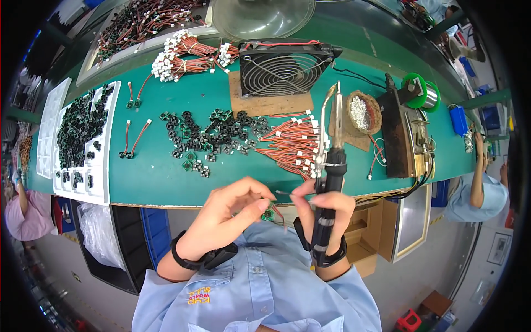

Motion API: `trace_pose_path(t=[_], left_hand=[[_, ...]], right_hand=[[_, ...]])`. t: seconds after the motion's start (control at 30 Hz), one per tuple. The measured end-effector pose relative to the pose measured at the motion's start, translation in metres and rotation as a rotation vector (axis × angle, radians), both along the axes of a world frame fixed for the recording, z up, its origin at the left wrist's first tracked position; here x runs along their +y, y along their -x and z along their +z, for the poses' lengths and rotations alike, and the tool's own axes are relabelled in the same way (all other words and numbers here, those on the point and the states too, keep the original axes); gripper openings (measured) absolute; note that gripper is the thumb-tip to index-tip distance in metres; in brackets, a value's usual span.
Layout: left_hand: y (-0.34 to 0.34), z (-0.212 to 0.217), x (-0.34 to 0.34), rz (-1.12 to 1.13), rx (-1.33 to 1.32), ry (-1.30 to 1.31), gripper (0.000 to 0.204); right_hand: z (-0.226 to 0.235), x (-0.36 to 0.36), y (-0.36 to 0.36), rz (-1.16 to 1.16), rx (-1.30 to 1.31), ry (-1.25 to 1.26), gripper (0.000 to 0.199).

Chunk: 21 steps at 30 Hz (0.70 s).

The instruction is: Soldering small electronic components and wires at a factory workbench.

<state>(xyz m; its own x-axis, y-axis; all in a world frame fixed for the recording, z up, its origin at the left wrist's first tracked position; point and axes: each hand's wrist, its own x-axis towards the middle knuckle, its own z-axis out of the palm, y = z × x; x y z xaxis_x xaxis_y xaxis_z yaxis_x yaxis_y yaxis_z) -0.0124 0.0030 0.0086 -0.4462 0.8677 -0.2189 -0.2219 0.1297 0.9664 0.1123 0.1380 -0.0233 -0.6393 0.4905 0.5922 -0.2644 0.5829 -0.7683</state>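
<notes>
- Green worktop [221, 182] runs across the view, with the person's two hands just in front of its near edge, above a light blue shirt [254, 271].
- Left hand [235, 210]: thumb and forefinger pinch a small green circuit board [268, 214]. A reddish wire shows beside the board; exactly where it joins is too small to tell.
- Right hand [327, 211]: fingers are wrapped around the black handle of a soldering iron [335, 174], its metal tip pointing up and away over the worktop. Thumb and forefinger also come together near the left hand; whether they grip a thin wire there, I cannot tell.
- Beyond the hands, a loose pile of small black and green parts [213, 133] lies mid-worktop, and right of it a fanned heap of red and black leads [290, 141] with white connectors.
- On the left, a white tray [101, 185] holds many dark parts; beside it lie a few boards with leads attached [130, 155].
- Behind the piles, a black fan [285, 73] with a wire guard stands on a brown board [240, 99].
- On the right are a round bowl [375, 119] of small white pieces, a dark box-shaped unit [399, 144] with cables, and a green-rimmed spool [430, 95].
- At far right, another person in blue [467, 193] stands near the worktop's end.
</notes>
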Motion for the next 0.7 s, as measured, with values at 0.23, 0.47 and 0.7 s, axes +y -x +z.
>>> trace_pose_path(t=[0.23, 0.47, 0.7], left_hand=[[0.01, 0.003, 0.009, -0.146, -0.319, 0.05, 0.009], [0.0, 0.019, 0.019, -0.049, 0.793, -0.095, 0.009], [0.001, 0.036, 0.025, -0.033, 1.103, -0.192, 0.015]], right_hand=[[0.022, 0.004, -0.01, 0.038, -0.153, -0.426, 0.043], [0.038, 0.008, -0.007, 0.001, -0.198, -0.315, 0.04], [0.044, 0.01, -0.005, 0.019, -0.137, -0.037, 0.038]])
